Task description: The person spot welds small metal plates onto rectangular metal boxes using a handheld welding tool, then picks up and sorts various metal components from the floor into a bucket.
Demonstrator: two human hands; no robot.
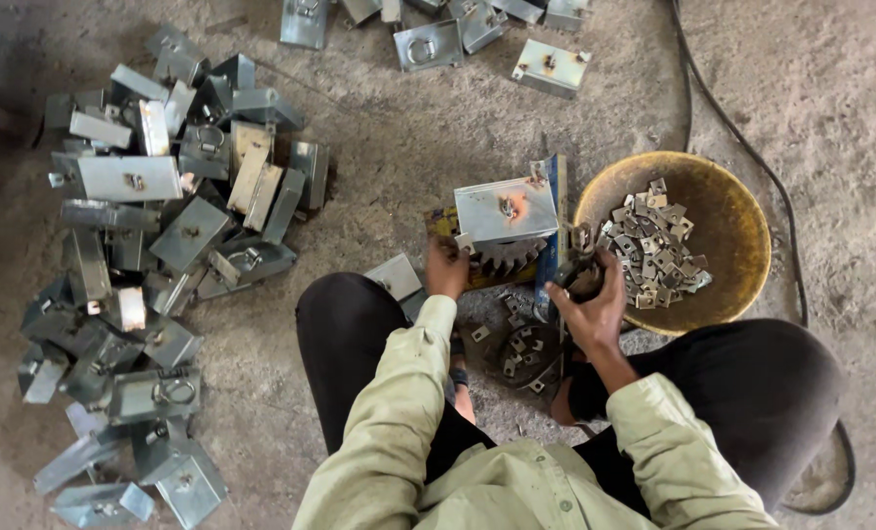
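Observation:
My left hand (446,269) grips the near edge of a grey sheet-metal box (505,209) that rests on a toothed gear-like block (505,257). The box's top face has a rusty orange spot with a small fitting. My right hand (587,297) is closed around a dark tool (577,277) just right of the box, beside an upright blue metal bar (554,211). Small metal clips (521,345) lie on a dark round plate between my knees.
A yellow-brown bowl (727,211) at the right holds several small metal brackets (654,240). A big heap of grey metal boxes (154,236) covers the left floor, more boxes (438,39) lie at the top. A black cable (742,137) runs along the right.

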